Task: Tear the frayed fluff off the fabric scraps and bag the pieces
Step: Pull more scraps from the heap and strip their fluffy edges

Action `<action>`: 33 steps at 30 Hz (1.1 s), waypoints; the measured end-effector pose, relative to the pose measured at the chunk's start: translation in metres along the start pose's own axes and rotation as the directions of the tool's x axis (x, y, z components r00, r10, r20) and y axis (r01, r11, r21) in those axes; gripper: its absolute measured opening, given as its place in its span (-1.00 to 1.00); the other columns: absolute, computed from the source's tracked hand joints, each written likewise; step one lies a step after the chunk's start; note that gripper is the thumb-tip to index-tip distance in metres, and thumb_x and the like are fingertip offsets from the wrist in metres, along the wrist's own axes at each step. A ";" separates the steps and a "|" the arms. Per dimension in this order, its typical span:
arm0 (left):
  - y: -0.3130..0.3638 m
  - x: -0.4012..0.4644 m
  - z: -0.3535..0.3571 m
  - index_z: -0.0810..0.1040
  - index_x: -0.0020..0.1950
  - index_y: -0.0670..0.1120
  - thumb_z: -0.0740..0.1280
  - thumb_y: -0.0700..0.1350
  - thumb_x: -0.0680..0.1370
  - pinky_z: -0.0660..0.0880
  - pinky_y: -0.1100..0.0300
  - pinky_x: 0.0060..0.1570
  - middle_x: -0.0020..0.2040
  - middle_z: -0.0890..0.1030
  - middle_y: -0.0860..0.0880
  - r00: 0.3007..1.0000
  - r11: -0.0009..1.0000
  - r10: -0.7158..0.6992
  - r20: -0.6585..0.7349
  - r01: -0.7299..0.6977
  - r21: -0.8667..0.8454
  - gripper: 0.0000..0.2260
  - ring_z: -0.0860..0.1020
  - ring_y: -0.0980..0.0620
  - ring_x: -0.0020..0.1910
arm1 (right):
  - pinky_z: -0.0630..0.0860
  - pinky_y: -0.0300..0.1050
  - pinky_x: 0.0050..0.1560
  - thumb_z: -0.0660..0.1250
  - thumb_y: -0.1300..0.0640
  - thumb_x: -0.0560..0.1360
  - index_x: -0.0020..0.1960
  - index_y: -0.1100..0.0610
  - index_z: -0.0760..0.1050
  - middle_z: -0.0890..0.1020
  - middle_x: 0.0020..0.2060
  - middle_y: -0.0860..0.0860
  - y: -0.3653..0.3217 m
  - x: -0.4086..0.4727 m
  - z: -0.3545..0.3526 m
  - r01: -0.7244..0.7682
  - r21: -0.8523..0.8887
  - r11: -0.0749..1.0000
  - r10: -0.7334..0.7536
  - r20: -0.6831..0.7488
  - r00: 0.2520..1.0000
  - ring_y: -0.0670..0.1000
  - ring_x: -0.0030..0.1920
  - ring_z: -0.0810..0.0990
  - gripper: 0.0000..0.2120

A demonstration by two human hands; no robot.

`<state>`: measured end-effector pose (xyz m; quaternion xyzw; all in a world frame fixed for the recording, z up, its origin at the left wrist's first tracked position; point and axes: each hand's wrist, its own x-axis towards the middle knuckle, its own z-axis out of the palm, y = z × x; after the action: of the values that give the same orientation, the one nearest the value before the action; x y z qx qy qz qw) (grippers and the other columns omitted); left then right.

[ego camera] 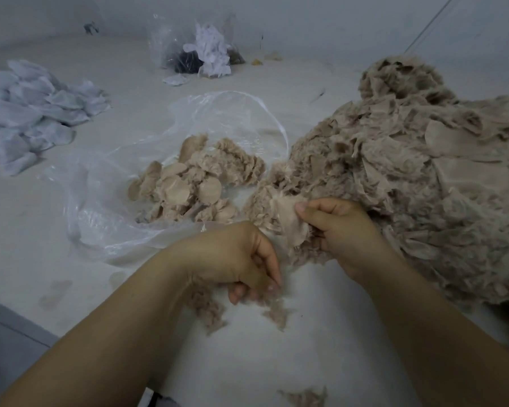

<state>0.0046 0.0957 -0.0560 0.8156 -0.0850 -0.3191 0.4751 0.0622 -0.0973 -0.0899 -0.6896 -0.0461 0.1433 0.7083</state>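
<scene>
A big heap of beige frayed fabric scraps [409, 171] fills the right side of the white surface. My right hand [341, 230] pinches one beige scrap [288, 218] at the heap's near left edge, thumb on top. My left hand [247, 259] hangs just left of it with fingers curled downward, pinching a wisp of torn fluff [272, 301]. More loose fluff [209, 304] lies under that hand. A clear plastic bag [124, 171] lies open at centre, with cleaned round beige pieces [194, 183] piled in its mouth.
White fabric pieces [30, 113] are heaped at the far left. A second clear bag [200, 51] with white and dark scraps stands at the back by the wall. A tuft of fluff [306, 396] lies near the bottom edge. The surface's edge runs along the lower left.
</scene>
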 end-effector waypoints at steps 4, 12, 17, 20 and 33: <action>0.004 0.011 0.005 0.58 -0.28 -0.17 0.53 0.04 0.44 0.43 0.25 -0.55 -0.40 0.59 -0.21 0.976 0.999 -0.033 -0.215 0.029 -0.023 -0.70 0.44 -0.01 -0.60 | 0.50 -0.07 -0.33 0.43 0.13 0.50 -0.24 0.21 0.63 0.61 -0.31 0.23 -0.001 -0.003 0.003 -0.004 -0.013 1.000 0.004 0.009 1.000 0.14 -0.33 0.52 -0.81; 0.004 0.020 0.012 0.52 -0.29 -0.35 0.48 -0.18 0.49 0.42 0.28 -0.56 -0.41 0.56 -0.32 0.963 0.987 -0.025 -0.270 -0.019 -0.160 -0.72 0.45 -0.05 -0.63 | 0.60 -0.15 -0.35 0.44 0.20 0.48 -0.25 0.12 0.66 0.70 -0.32 0.12 -0.004 -0.006 0.000 -0.008 0.024 1.000 0.007 0.051 0.999 0.01 -0.37 0.65 -0.86; 0.005 0.014 0.004 0.55 -0.19 -0.36 0.48 -0.15 0.47 0.45 0.22 -0.55 -0.44 0.53 -0.20 0.964 0.954 -0.036 -0.263 -0.045 -0.295 -0.74 0.43 -0.04 -0.64 | 0.59 -0.07 -0.28 0.44 0.20 0.50 -0.28 0.05 0.65 0.68 -0.35 0.07 -0.004 -0.005 0.001 0.001 0.004 1.000 -0.001 0.035 0.999 -0.02 -0.38 0.61 -0.82; 0.008 0.021 0.009 0.52 -0.15 -0.38 0.53 0.10 0.38 0.44 0.20 -0.54 -0.39 0.54 -0.24 0.921 0.939 -0.025 -0.390 -0.112 -0.324 -0.48 0.41 -0.08 -0.60 | 0.56 -0.15 -0.35 0.44 0.23 0.48 -0.30 0.03 0.66 0.65 -0.40 0.05 -0.005 -0.005 0.003 -0.017 0.007 1.000 0.016 0.018 1.000 -0.05 -0.42 0.58 -0.79; 0.005 0.029 0.008 0.53 -0.46 -0.12 0.39 -0.15 0.57 0.38 0.24 -0.62 -0.51 0.51 -0.15 0.932 0.915 -0.037 -0.360 -0.113 -0.387 -0.62 0.37 -0.01 -0.66 | 0.55 -0.17 -0.41 0.42 0.17 0.51 -0.19 0.14 0.62 0.67 -0.29 0.14 -0.008 -0.008 0.003 -0.037 0.026 0.999 0.037 0.010 0.999 0.03 -0.35 0.61 -0.89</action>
<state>0.0232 0.0744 -0.0669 0.7433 0.0549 -0.1653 0.6458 0.0552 -0.0964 -0.0808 -0.6802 -0.0349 0.1604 0.7144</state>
